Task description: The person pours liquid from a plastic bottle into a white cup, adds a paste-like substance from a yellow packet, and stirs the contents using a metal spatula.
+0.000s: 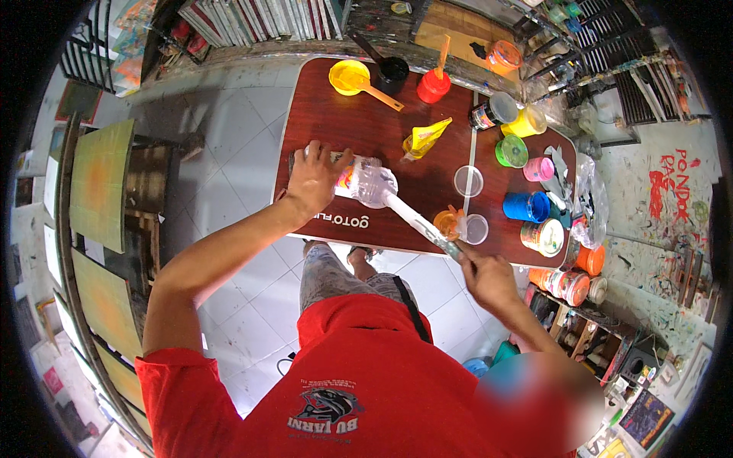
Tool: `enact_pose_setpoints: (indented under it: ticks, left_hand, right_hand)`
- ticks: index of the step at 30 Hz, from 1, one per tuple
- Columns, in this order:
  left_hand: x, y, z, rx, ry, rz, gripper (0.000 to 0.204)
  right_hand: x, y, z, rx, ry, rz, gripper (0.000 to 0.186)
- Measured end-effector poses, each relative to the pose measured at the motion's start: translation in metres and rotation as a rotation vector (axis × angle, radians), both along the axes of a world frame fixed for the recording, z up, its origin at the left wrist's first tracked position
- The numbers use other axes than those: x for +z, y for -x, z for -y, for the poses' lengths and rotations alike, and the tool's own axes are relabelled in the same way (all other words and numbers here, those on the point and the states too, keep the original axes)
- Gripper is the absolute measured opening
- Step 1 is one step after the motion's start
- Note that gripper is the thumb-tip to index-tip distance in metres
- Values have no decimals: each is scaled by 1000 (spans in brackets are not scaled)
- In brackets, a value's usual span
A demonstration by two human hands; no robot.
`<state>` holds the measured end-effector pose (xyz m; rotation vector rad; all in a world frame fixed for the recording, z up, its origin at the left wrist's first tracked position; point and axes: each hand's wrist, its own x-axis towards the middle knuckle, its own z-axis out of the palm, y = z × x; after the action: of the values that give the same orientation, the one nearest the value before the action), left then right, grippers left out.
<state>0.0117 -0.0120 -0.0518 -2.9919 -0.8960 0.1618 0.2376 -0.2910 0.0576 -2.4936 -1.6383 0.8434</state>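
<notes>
My left hand (311, 175) is closed round a white plastic jar (357, 183) with a coloured label. The jar is tilted over on the dark red table (328, 114), its mouth toward the right. White paint coats its rim. My right hand (489, 281) grips the handle of a long flat stirring stick (420, 221) smeared with white paint, and its far end reaches the jar's mouth. How deep the tip goes inside cannot be seen. Close to the stick stands a small orange cup (446, 224), with a clear round lid (475, 229) beside it.
A yellow pouch (427, 140) and another clear lid (468, 181) lie mid-table. Yellow (349, 78), black (392, 75) and red (434, 86) paint pots line the far edge. Blue (525, 206), green (511, 151) and other tubs crowd the right. Framed screens (99, 183) lean at left.
</notes>
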Motion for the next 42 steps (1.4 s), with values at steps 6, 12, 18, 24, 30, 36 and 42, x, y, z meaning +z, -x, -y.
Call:
enact_pose_setpoints:
  ticks: [6, 12, 18, 24, 30, 36, 42]
  left_hand:
    - [-7, 0, -2, 3, -43, 12, 74]
    - [1, -1, -1, 17, 5, -19, 75]
    - [-8, 3, -1, 7, -32, 28, 76]
    - [0, 1, -1, 12, -1, 36, 66]
    - [-1, 6, 0, 26, 0, 59, 70]
    - [-4, 11, 1, 80, 56, 93, 76]
    - [-3, 11, 2, 88, 72, 76, 77]
  right_hand:
    - [-23, 25, -4, 267, -150, 273, 48]
    - [-40, 40, 11, 348, -71, 328, 64]
    - [-28, 27, 29, 463, 94, 356, 52]
    - [-13, 19, 32, 462, 128, 361, 67]
    - [39, 15, 15, 500, 30, 370, 66]
    - [35, 18, 14, 143, 41, 30, 47]
    - [-56, 14, 29, -330, -97, -508, 37]
